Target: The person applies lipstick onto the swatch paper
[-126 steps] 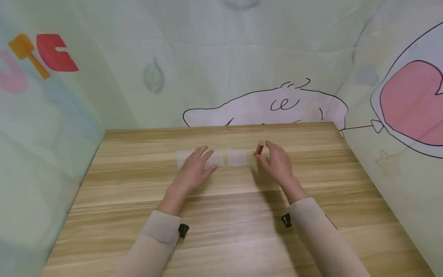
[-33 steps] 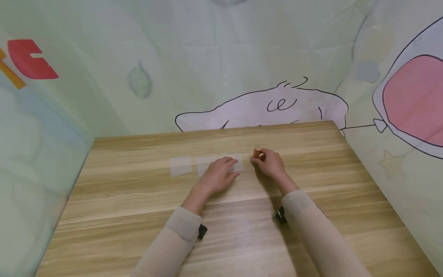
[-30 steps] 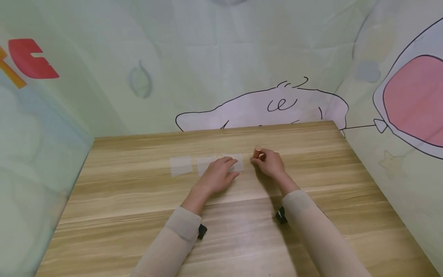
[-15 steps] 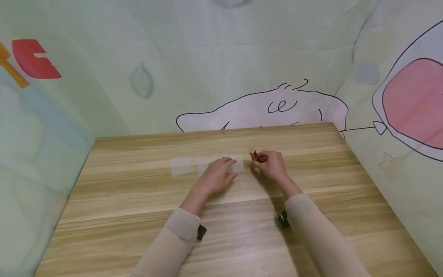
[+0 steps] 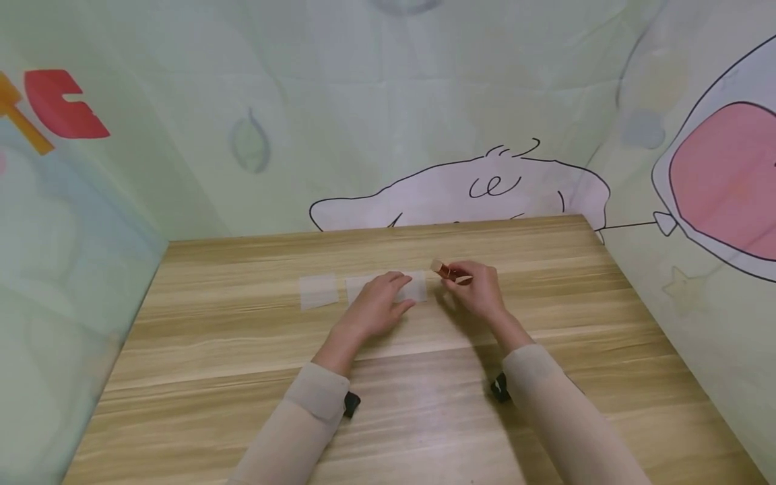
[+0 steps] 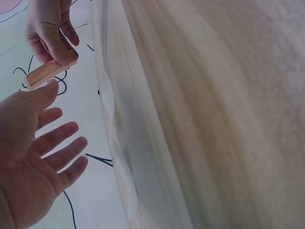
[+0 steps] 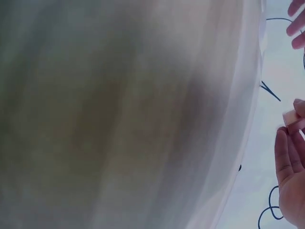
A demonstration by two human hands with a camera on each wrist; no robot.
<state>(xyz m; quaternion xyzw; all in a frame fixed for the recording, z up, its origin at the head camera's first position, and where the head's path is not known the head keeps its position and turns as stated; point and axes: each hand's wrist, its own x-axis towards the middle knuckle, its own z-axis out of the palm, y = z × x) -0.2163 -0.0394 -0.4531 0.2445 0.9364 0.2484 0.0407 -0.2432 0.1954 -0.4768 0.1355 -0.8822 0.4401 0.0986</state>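
Observation:
My right hand (image 5: pixel 479 289) pinches a small copper-brown block (image 5: pixel 445 271) between thumb and fingertips. Its pale end points up and to the left, and the block is tilted above the table. In the left wrist view the block (image 6: pixel 43 76) shows as a short orange-tan bar with flat sides. My left hand (image 5: pixel 372 306) holds nothing, its fingers spread and relaxed over a row of thin whitish squares. One square (image 5: pixel 318 291) lies left of this hand; the middle square (image 5: pixel 354 286) and the right square (image 5: pixel 417 285) are partly hidden by it.
The wood-grain table (image 5: pixel 242 377) ends at a printed cloth backdrop (image 5: pixel 339 135) behind and at both sides. In the left wrist view, a whitish sheet edge (image 6: pixel 126 183) curls up from the tabletop. A black strap piece (image 5: pixel 500 387) sits by the right cuff.
The block stood upright beside my open right hand at first; the fingers then closed on it. Over the last second it has tipped leftward. My left hand moved right over the squares earlier.

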